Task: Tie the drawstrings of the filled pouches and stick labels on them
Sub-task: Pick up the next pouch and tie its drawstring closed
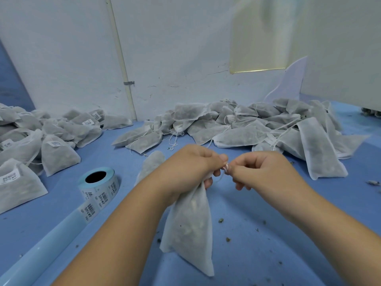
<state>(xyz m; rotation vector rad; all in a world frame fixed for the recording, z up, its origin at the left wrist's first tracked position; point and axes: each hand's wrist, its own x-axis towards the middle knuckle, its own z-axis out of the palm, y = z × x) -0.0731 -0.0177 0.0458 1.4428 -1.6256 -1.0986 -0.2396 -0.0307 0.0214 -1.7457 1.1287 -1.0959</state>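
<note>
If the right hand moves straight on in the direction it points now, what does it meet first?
The right hand points toward the left hand; it would probably meet the drawstring it pinches, then those fingers gripping the pouch neck, almost at once.

One wide head view here, looking forward and down from the person's head, tight on the left hand [191, 162] and right hand [266, 172] at centre, the blue table [268, 223] spreading out beyond them all the way to the white wall [175, 58] behind.
</note>
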